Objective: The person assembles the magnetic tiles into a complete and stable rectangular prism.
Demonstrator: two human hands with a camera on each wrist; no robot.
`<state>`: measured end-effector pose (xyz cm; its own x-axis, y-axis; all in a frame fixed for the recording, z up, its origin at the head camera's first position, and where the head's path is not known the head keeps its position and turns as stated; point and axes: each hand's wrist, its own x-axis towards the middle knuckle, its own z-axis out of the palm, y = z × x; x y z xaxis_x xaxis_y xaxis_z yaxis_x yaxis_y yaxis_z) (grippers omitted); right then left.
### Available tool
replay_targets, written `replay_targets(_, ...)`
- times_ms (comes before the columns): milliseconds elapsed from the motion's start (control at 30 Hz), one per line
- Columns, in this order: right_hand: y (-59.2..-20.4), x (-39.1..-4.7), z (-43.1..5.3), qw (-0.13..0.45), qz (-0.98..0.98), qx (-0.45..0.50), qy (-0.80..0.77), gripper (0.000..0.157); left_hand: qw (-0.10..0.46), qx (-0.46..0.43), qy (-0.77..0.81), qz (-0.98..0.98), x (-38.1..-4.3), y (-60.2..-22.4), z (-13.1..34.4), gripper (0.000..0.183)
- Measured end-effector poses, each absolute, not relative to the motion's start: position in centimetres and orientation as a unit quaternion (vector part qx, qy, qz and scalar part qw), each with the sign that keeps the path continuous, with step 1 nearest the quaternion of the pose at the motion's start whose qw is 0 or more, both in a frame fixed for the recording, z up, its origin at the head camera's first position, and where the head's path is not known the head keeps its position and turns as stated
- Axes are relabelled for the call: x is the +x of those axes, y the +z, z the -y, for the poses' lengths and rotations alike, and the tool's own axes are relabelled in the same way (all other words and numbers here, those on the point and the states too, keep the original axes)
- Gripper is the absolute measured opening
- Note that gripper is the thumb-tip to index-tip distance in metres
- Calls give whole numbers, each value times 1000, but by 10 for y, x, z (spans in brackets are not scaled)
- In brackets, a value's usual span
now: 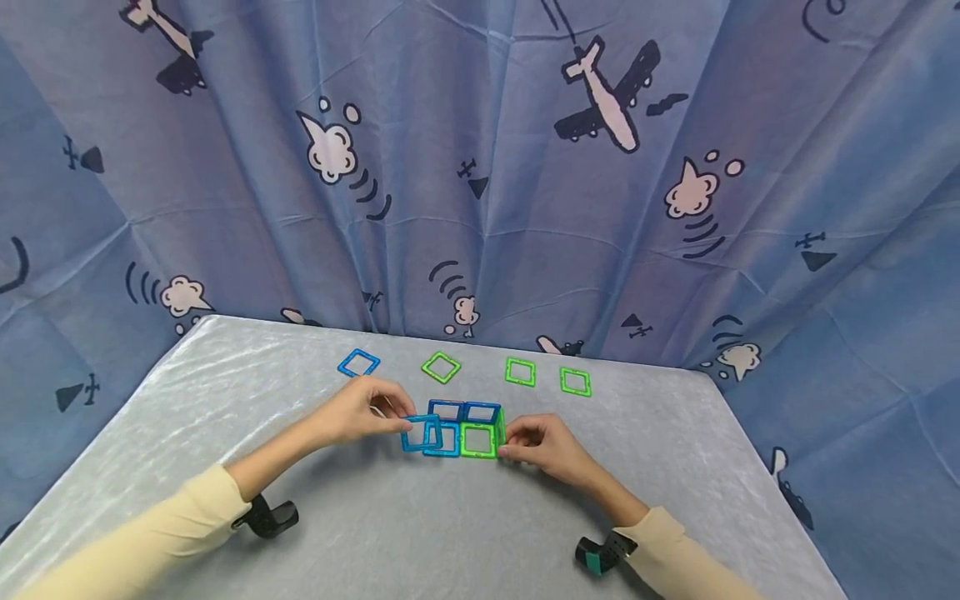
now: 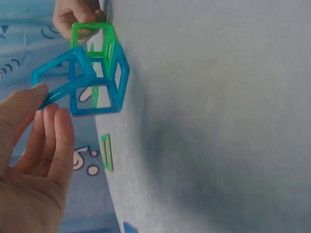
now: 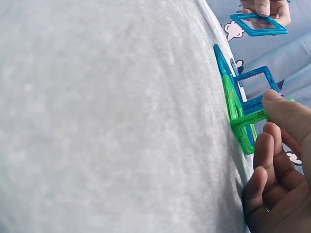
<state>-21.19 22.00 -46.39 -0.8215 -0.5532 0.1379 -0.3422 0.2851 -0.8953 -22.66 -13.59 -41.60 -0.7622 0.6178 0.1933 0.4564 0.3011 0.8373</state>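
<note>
Between thumb and fingers, my left hand pinches a blue square magnetic tile, an open frame tilted at the left end of a small joined structure. In the head view this tile overlaps a blue tile lying flat there. Beside that one lies a flat green tile. Two darker blue tiles stand along the structure's back. At its right end my right hand pinches an upright green tile, thumb on one side and fingers on the other.
Behind the structure lie a loose blue tile, a green tile turned like a diamond and two more green tiles farther right. A pale cloth covers the table. A blue curtain with airplane prints hangs at its back edge.
</note>
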Motion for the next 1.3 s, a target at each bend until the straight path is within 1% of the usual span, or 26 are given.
replay_targets(133, -463, -212, -220, 108, -793, -284, -528, 14, 88, 336, 492, -798, -226, -420, 129, 10)
replay_targets(433, -461, -212, -220, 115, -791, -284, -530, 16, 77, 363, 492, -788, -226, -423, 111, 11)
replay_targets(700, -460, -212, -221, 119, -799, -280, -520, 14, 74, 366, 480, -794, -226, -425, 99, 12)
replay_targets(967, -460, -213, -223, 128, -799, -274, -519, 13, 61, 389, 475, -787, -226, -427, 86, 12)
replay_targets(1300, -461, -215, -224, 129, -798, -282, -517, 13, 60, 404, 471, -782, -226, -432, 68, 14)
